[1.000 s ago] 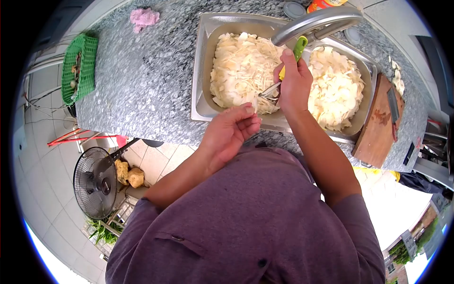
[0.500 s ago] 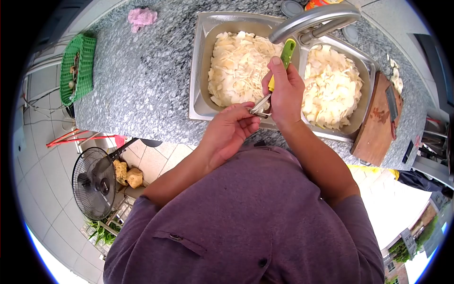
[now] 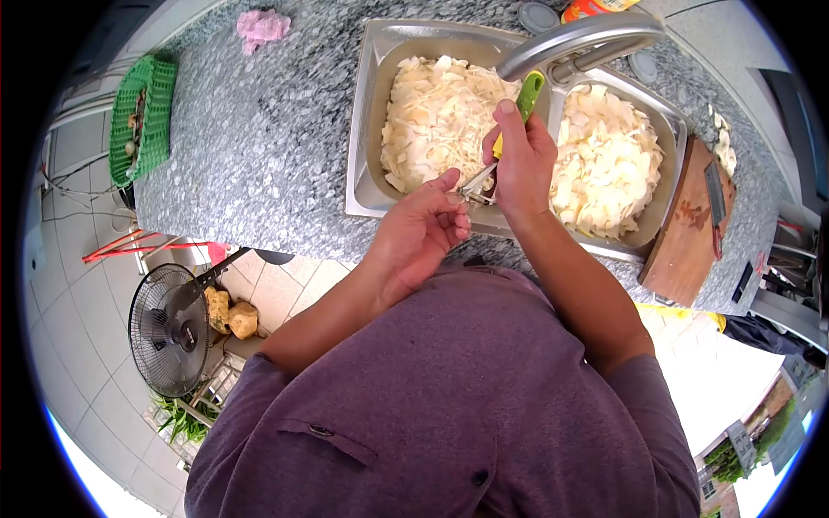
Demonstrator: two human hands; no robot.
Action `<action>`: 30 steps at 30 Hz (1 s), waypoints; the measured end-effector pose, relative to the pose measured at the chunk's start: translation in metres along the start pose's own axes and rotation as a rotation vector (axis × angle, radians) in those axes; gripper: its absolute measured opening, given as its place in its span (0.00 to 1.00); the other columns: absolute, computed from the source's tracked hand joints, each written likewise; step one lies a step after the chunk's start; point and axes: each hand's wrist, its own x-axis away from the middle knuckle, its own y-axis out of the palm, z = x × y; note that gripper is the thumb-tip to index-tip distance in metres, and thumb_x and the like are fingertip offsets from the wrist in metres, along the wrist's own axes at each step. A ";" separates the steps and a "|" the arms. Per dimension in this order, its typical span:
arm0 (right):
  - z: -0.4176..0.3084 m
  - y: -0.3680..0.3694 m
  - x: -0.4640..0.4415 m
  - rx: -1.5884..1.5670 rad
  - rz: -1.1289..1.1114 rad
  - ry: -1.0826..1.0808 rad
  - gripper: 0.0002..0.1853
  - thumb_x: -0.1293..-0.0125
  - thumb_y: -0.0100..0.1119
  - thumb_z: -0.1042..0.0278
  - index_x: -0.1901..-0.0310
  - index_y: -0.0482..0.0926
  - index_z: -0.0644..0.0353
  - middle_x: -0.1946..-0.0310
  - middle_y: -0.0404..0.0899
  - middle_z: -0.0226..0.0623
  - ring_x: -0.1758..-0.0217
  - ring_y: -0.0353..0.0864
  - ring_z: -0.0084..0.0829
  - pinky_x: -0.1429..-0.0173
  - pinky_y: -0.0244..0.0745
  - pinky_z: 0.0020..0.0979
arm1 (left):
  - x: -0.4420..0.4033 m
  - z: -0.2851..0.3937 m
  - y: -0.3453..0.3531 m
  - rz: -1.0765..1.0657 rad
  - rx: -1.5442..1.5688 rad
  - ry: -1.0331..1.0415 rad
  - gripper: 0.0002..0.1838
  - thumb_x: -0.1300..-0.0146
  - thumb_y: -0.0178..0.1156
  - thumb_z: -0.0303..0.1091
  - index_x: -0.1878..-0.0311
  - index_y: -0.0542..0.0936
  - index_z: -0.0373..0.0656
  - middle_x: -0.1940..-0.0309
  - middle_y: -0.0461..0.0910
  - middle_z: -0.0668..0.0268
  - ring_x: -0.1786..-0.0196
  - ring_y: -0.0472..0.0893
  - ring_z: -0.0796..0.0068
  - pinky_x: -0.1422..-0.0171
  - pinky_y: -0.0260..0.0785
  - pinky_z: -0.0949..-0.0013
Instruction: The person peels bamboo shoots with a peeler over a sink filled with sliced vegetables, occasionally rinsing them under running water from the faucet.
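Observation:
My right hand (image 3: 525, 168) is wrapped round a peeler (image 3: 530, 93) with a green and yellow handle. Its metal head points down and left, over the front rim of the sink. Right by that head is my left hand (image 3: 423, 226), fingers curled and thumb raised; whatever the fingertips pinch is too small to make out. Thin pale slices (image 3: 436, 121) heap up in the left basin of the steel sink (image 3: 370, 112), behind my hands. More pale slices (image 3: 604, 164) fill the right basin.
A curved faucet (image 3: 587, 39) arches over the sink's back. On the right lie a wooden board (image 3: 682, 233) and a knife (image 3: 716, 203). A pink cloth (image 3: 262, 28) and green basket (image 3: 147, 125) sit on the left of the granite counter (image 3: 259, 129). A fan (image 3: 173, 328) stands below.
My left hand's thumb has lifted and its fingers have drawn slightly away from the peeler's head. My right hand keeps its grip on the peeler; the view has shifted a little.

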 end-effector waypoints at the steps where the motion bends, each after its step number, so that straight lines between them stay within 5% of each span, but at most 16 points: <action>1: 0.000 0.000 0.001 0.006 -0.003 0.003 0.15 0.24 0.60 0.56 0.63 0.77 0.60 0.82 0.72 0.27 0.80 0.68 0.18 0.74 0.60 0.23 | -0.002 -0.001 -0.002 0.005 -0.008 0.006 0.22 0.32 0.56 0.22 0.36 0.68 0.33 0.65 0.78 0.63 0.64 0.77 0.73 0.56 0.73 0.73; 20: 0.005 -0.001 -0.006 0.014 0.000 -0.044 0.15 0.24 0.59 0.55 0.62 0.77 0.60 0.82 0.73 0.28 0.80 0.68 0.18 0.74 0.60 0.23 | 0.001 0.003 -0.006 0.043 0.039 -0.041 0.16 0.32 0.57 0.20 0.42 0.69 0.33 0.64 0.79 0.60 0.65 0.80 0.73 0.57 0.80 0.73; 26: 0.002 -0.019 -0.027 0.036 0.111 -0.006 0.17 0.25 0.60 0.52 0.61 0.77 0.59 0.81 0.74 0.29 0.79 0.68 0.18 0.73 0.58 0.22 | 0.006 0.000 -0.008 0.042 0.065 -0.085 0.19 0.32 0.57 0.20 0.40 0.70 0.34 0.64 0.79 0.61 0.63 0.82 0.72 0.54 0.80 0.73; 30: -0.006 -0.018 -0.020 0.033 0.104 0.025 0.17 0.24 0.59 0.52 0.58 0.76 0.60 0.78 0.77 0.31 0.78 0.71 0.18 0.74 0.60 0.23 | -0.005 -0.003 -0.014 0.058 -0.172 0.063 0.24 0.32 0.61 0.22 0.34 0.71 0.33 0.60 0.81 0.60 0.57 0.82 0.70 0.50 0.80 0.70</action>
